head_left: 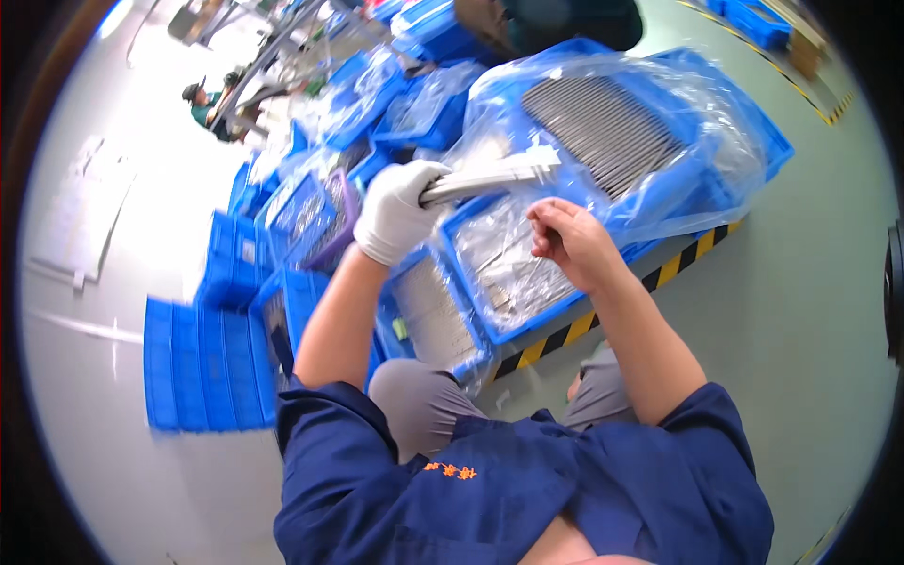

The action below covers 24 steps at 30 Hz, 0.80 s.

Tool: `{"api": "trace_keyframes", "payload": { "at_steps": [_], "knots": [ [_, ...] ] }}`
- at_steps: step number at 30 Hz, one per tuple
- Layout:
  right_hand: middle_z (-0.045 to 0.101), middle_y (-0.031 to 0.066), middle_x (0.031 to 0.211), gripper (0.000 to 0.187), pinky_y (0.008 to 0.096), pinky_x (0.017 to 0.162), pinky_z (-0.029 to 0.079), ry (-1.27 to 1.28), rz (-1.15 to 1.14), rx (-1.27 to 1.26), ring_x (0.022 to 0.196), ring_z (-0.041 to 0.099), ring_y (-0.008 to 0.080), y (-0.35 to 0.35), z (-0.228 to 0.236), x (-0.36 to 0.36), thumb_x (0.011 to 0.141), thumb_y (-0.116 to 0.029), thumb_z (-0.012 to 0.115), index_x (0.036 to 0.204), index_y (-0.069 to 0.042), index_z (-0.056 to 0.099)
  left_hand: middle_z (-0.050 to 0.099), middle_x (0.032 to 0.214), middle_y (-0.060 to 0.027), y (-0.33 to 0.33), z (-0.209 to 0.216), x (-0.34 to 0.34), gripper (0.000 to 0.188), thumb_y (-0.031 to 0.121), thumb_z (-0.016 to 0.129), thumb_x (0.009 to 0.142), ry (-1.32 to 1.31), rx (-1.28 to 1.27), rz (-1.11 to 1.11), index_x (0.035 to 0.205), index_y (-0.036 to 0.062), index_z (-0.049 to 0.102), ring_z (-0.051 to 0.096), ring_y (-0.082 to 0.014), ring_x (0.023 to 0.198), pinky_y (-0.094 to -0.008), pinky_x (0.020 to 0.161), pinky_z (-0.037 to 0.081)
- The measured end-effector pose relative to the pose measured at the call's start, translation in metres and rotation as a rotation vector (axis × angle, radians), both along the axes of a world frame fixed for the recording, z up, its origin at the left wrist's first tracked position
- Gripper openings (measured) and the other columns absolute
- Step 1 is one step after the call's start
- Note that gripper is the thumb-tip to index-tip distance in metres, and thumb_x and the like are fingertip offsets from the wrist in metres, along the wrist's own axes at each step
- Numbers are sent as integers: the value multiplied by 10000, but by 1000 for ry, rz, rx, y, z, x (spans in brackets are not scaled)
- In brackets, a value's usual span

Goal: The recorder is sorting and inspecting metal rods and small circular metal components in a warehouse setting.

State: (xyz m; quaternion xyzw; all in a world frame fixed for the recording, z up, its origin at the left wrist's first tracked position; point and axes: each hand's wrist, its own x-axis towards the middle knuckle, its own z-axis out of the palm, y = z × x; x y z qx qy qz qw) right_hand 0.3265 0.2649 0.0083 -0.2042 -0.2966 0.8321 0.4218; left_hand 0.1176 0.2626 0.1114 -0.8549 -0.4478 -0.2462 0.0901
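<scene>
The left hand (400, 212), in a white glove, has its grip clamped around a bundle of slim metal rods (480, 181). The gloved fingers hide part of the bundle and its far end is blurred; the count is unreadable. The bundle is held over the left edge of a film-covered blue crate (670, 105). The bare right hand (573, 243) is near the bundle's far end, fingers curled; whether its grip holds anything cannot be determined. Inside the crate lies a row of parallel grey rods (603, 132). Clear plastic film (673, 221) obscures the crate's near edge.
</scene>
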Motion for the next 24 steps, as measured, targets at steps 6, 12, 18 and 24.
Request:
{"api": "trace_keyframes", "payload": {
  "at_steps": [6, 12, 18, 24],
  "knots": [
    [563, 12, 733, 482, 178, 502, 430, -60, 811, 294, 576, 524, 47, -49, 39, -67, 862, -431, 438, 1080, -9, 524, 506, 693, 19, -87, 56, -32, 137, 194, 553, 652, 794, 102, -153, 775, 138, 532, 528, -138, 645, -278, 654, 388],
    [502, 22, 685, 335, 203, 510, 376, 105, 1007, 277, 607, 476, 78, -120, 26, -134, 751, -322, 626, 847, -9, 557, 491, 736, 3, -160, 45, -56, 160, 204, 530, 625, 749, 69, -125, 761, 121, 515, 526, -158, 728, -307, 733, 417],
    [532, -4, 681, 169, 231, 540, 372, -92, 731, 184, 599, 463, 68, -162, 35, -156, 751, -209, 652, 788, -63, 577, 469, 1137, -121, -245, -56, -72, 449, 63, 611, 730, -946, 234, 459, 1148, 58, 446, 470, -254, 1033, -368, 908, 366],
    [536, -30, 711, 140, 221, 594, 410, -298, 318, 621, 656, 485, 52, -179, 34, -176, 778, -163, 631, 794, -37, 572, 416, 1259, -83, -269, -92, -30, 590, 508, 227, 870, -2643, -475, -158, 1262, 86, 359, 392, -267, 1147, -428, 991, 247]
  ]
}}
